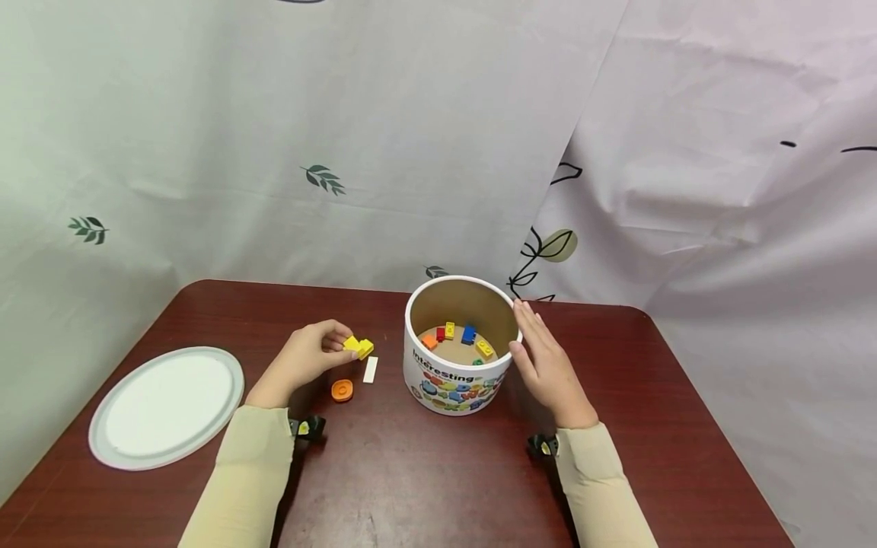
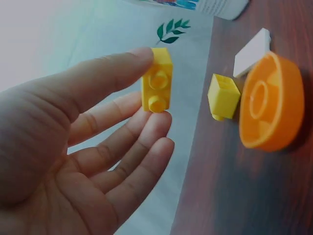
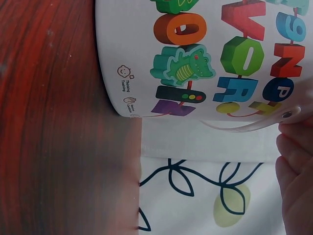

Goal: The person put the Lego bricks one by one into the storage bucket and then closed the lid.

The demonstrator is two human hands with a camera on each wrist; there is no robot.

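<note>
nearest the front edge of the dark red surface [image 1: 425, 487] it's just two cream sleeves coming in. a bit further in, the left hand [image 1: 304, 358] has its fingers [image 2: 146, 54] pinching a small yellow brick [image 2: 157, 86] between thumb tip and fingertips, held just above the surface with the other fingers loosely spread under it. a second yellow brick [image 2: 223, 95] sits right next to it, and just nearer the front edge lies an orange round piece [image 1: 342, 390] with a little white flat strip [image 1: 371, 369] beside it.

right of those, about the middle of the surface, stands the white tub [image 1: 438, 380] with colourful letters printed on its side. the right hand [image 1: 544, 365] rests against the tub's right wall, fingers straight and pressed together, not wrapped round it. inside the tub there are a few bricks: orange, red, yellow, blue.

off by the left edge lies the white round lid [image 1: 164, 407]. behind the back edge hangs a leaf-print curtain [image 1: 322, 179].
</note>
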